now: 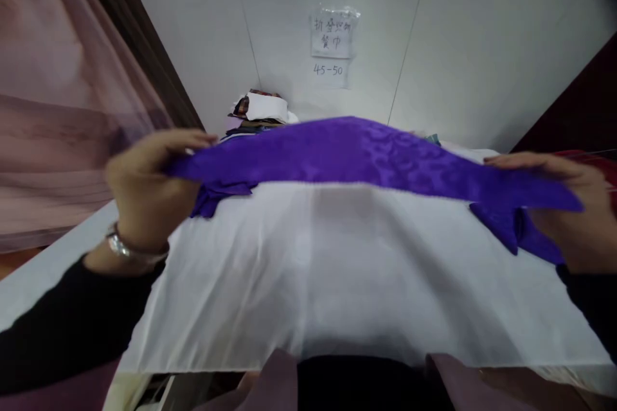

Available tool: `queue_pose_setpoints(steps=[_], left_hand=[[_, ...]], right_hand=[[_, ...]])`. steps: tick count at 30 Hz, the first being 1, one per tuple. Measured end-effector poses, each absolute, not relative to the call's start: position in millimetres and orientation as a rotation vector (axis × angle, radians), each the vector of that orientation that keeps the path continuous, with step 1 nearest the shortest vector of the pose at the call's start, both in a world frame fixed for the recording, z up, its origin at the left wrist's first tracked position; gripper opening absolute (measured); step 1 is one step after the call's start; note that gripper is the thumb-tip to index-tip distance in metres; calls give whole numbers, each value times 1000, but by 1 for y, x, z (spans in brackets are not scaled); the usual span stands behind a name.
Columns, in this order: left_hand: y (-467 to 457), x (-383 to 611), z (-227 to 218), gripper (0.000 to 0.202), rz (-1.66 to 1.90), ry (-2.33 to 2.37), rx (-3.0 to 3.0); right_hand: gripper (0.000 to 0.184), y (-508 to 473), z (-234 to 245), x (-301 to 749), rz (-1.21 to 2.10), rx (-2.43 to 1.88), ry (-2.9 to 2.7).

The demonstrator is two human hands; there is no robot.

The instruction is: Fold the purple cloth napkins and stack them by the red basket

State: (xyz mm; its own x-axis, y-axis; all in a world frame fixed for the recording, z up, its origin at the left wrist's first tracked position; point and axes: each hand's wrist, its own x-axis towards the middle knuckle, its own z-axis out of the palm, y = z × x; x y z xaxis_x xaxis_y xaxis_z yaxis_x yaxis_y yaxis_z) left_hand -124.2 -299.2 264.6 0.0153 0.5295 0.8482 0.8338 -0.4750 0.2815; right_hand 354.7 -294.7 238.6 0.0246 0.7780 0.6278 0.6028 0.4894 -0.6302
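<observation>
A purple cloth napkin [337, 153] with a shiny woven pattern is stretched sideways between my two hands, above the white-covered table. My left hand [153, 183] pinches its left end, thumb and fingers together. At the opposite end, my right hand [571, 196] is closed on the cloth, with the corner hanging past the fingers. The napkin looks like a long band, slightly peaked in the middle. Behind and below each end, more purple fabric shows on the table; I cannot tell whether it belongs to the same napkin.
A white cloth [308, 270] covers the table. At the back left rises a stack of folded fabrics [263, 109]. A handwritten paper sign [332, 45] hangs on the pale wall. Pink curtains [58, 96] hang to the left, and red fabric [592, 160] lies at the right.
</observation>
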Motion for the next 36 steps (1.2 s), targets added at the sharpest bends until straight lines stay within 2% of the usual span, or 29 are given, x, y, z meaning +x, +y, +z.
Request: queue_pose_setpoints(steps=[4, 7, 10, 13, 16, 25, 29, 34, 36], left_hand=[[-324, -146, 182, 19, -1082, -1437, -2291], [-338, -146, 127, 25, -835, -1419, -2487], [-354, -136, 88, 33, -730, -1453, -2589], [-370, -129, 67, 38, -721, -1487, -2659], [-384, -129, 60, 41, -760, -1541, -2721], [-397, -131, 64, 32, -848, -1754, -2814], [-394, -131, 67, 30, -910, -1738, -2818], [-388, -132, 76, 30, -1098, -1707, -2774], [-384, -128, 83, 27, -1174, -1742, -2756]], right_hand=[[22, -304, 177, 371, 453, -1122, -1785], [26, -307, 125, 385, 575, -1249, -1803], [28, -318, 78, 388, 636, -1368, -1778], [18, -339, 49, 386, 680, -1487, -1726], [11, -360, 38, 386, 739, -1553, -1700], [7, -389, 40, 395, 939, -1628, -1632], [10, -392, 41, 391, 913, -1584, -1676], [26, -391, 45, 400, 917, -1653, -1729], [29, -389, 52, 404, 797, -1743, -1776]])
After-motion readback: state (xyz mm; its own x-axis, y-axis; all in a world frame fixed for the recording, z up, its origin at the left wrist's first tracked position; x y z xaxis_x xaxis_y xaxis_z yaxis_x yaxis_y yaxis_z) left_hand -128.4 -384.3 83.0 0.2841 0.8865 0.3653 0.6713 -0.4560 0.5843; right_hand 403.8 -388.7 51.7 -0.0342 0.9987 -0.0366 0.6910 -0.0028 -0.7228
